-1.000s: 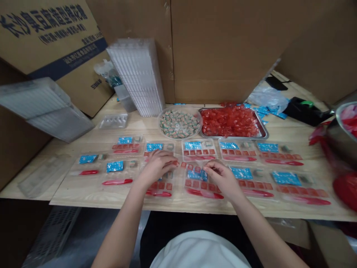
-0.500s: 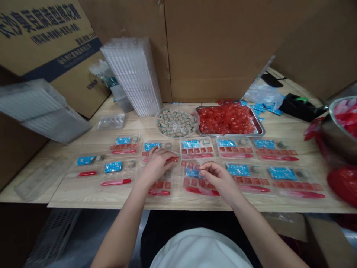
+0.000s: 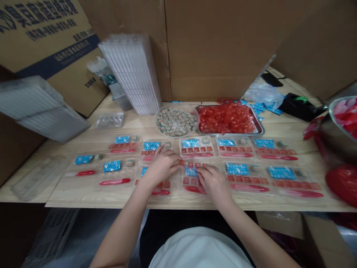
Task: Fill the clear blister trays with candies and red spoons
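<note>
In the middle of the front row lies a clear plastic tray with a blue packet [image 3: 190, 171], red square pieces [image 3: 190, 181] and a red pen-shaped stick [image 3: 193, 189]. Several small red wrapped pieces [image 3: 190, 165] rest across its upper edge. My left hand [image 3: 163, 166] reaches in from the left, its fingertips closed on a red wrapped piece [image 3: 181, 163] at that edge. From the right, my right hand [image 3: 215, 182] covers part of the tray. Its fingers are pressed together by the red pieces; anything between them is hidden.
Similar filled trays stand in two rows, two of them without red squares. Behind are a round dish [image 3: 176, 121] of small wrapped pieces and a metal tray [image 3: 262, 130] of red pieces. Tall clear tray stacks [image 3: 134, 74], a tape dispenser [image 3: 299, 108] and a metal bowl [image 3: 334, 119] surround them.
My left hand has moved right, bringing a red piece to the middle tray's upper edge. My right hand has shifted slightly left and down over that tray, and its fingers have turned downward.
</note>
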`<state>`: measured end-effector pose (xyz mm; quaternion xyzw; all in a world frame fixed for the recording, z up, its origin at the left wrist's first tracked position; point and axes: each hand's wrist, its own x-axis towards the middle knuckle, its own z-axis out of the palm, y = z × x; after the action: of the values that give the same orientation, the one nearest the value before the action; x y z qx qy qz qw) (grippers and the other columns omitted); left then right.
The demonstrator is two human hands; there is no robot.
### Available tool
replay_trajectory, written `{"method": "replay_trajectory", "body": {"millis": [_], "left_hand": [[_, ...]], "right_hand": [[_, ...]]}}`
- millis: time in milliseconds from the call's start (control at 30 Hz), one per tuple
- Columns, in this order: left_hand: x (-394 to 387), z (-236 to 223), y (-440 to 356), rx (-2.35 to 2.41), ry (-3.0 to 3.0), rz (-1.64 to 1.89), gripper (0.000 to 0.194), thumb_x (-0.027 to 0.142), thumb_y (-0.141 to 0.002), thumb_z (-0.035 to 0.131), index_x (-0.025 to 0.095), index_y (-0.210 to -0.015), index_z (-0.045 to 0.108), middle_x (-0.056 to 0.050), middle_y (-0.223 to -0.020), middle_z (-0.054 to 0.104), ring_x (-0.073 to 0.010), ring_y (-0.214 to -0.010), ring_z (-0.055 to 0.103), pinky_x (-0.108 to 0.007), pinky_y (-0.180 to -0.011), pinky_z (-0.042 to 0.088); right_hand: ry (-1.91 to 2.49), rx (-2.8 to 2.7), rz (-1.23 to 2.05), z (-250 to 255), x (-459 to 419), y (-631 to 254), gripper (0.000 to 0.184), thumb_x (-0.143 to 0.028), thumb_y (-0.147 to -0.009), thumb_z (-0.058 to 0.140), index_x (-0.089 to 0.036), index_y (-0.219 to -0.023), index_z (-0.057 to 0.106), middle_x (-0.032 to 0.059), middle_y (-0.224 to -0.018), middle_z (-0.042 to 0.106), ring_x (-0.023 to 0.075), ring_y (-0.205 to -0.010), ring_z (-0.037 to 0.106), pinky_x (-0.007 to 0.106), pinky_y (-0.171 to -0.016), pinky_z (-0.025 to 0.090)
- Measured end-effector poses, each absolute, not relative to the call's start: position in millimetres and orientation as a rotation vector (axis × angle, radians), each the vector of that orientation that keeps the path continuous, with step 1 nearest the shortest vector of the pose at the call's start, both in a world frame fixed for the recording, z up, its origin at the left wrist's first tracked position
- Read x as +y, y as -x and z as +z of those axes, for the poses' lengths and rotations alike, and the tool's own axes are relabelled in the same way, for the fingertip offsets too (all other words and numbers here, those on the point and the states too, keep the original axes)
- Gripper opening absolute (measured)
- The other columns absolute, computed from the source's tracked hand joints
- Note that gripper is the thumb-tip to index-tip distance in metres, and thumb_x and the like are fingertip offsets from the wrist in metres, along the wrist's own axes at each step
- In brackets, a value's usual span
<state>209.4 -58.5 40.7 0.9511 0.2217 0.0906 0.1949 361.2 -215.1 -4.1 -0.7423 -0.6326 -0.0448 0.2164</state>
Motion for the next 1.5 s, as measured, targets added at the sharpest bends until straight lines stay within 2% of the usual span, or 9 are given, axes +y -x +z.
{"method": "replay_trajectory", "body": {"millis": [367, 600, 767, 867, 967, 1100, 1233, 1500], "left_hand": [[-76.7, 41.3, -225.9, 0.621, -2.687, 0.275, 0.012, 0.033, -0.080, 0.064, 0.023, -0.087, 0.067, 0.000, -0.090, 0.069, -0.0183, -0.092, 0.060, -0.043, -0.109, 0.016], [-80.3, 41.8, -232.8, 0.587, -2.680, 0.244, 0.010, 0.031, -0.082, 0.063, 0.023, -0.087, 0.066, -0.001, -0.091, 0.069, -0.0193, -0.093, 0.060, -0.044, -0.105, 0.023], [-80.4, 36.9, -236.5, 0.661, -2.582, 0.302, 0.008, 0.027, -0.083, 0.060, 0.022, -0.086, 0.065, -0.001, -0.090, 0.070, -0.0192, -0.089, 0.062, -0.042, -0.101, 0.030], [-84.3, 39.2, -233.1, 0.737, -2.433, 0.453, 0.010, 0.025, -0.081, 0.063, 0.021, -0.090, 0.063, -0.002, -0.092, 0.070, -0.0191, -0.090, 0.062, -0.038, -0.095, 0.037], [-93.8, 47.0, -228.8, 0.713, -2.254, 0.576, 0.011, 0.023, -0.079, 0.066, 0.021, -0.089, 0.062, 0.000, -0.090, 0.068, -0.0170, -0.088, 0.062, -0.029, -0.082, 0.044], [-108.4, 53.9, -228.3, 0.676, -2.192, 0.541, 0.022, 0.009, -0.074, 0.064, 0.022, -0.092, 0.060, 0.001, -0.091, 0.067, -0.0159, -0.088, 0.061, -0.027, -0.079, 0.045], [-117.8, 52.9, -230.4, 0.760, -2.224, 0.532, 0.023, 0.006, -0.072, 0.061, 0.022, -0.089, 0.060, 0.000, -0.091, 0.066, -0.0174, -0.090, 0.060, -0.029, -0.080, 0.044], [-124.9, 55.8, -230.2, 0.868, -2.210, 0.541, 0.019, 0.005, -0.071, 0.059, 0.020, -0.080, 0.054, 0.001, -0.081, 0.061, -0.0163, -0.080, 0.057, -0.028, -0.072, 0.042]], "right_hand": [[2.110, -1.629, -0.057, -5.2, -223.8, -369.0, 0.012, -0.014, -0.085, 0.055, -0.012, -0.085, 0.067, 0.0107, -0.084, 0.063, 0.0239, -0.083, 0.057, 0.038, -0.079, 0.049], [1.964, -1.565, -0.086, -0.8, -233.6, -373.9, 0.013, -0.016, -0.087, 0.052, -0.015, -0.087, 0.064, 0.0075, -0.083, 0.062, 0.0209, -0.081, 0.055, 0.034, -0.077, 0.047], [2.010, -1.516, -0.076, 1.7, -240.8, -379.5, 0.012, -0.018, -0.087, 0.053, -0.016, -0.087, 0.065, 0.0069, -0.082, 0.064, 0.0213, -0.078, 0.053, 0.037, -0.076, 0.045], [1.965, -1.413, 0.086, 6.5, -241.0, -375.8, 0.012, -0.021, -0.087, 0.053, -0.019, -0.089, 0.065, 0.0062, -0.085, 0.064, 0.0211, -0.082, 0.055, 0.037, -0.077, 0.045], [1.815, -1.162, 0.428, 16.6, -234.4, -366.5, 0.017, -0.028, -0.084, 0.057, -0.021, -0.099, 0.062, 0.0055, -0.092, 0.064, 0.0186, -0.081, 0.058, 0.033, -0.072, 0.048], [1.606, -0.957, 0.792, 30.4, -218.5, -356.2, 0.026, -0.030, -0.079, 0.062, -0.020, -0.103, 0.058, 0.0041, -0.091, 0.065, 0.0162, -0.077, 0.060, 0.029, -0.067, 0.049], [1.590, -0.942, 0.834, 34.2, -209.5, -352.5, 0.017, -0.025, -0.077, 0.060, -0.020, -0.094, 0.061, 0.0030, -0.087, 0.065, 0.0150, -0.075, 0.060, 0.028, -0.066, 0.048], [1.523, -0.840, 0.824, 32.9, -211.4, -350.3, 0.027, -0.026, -0.072, 0.066, -0.020, -0.098, 0.060, 0.0022, -0.083, 0.063, 0.0149, -0.073, 0.059, 0.029, -0.066, 0.048]]}}
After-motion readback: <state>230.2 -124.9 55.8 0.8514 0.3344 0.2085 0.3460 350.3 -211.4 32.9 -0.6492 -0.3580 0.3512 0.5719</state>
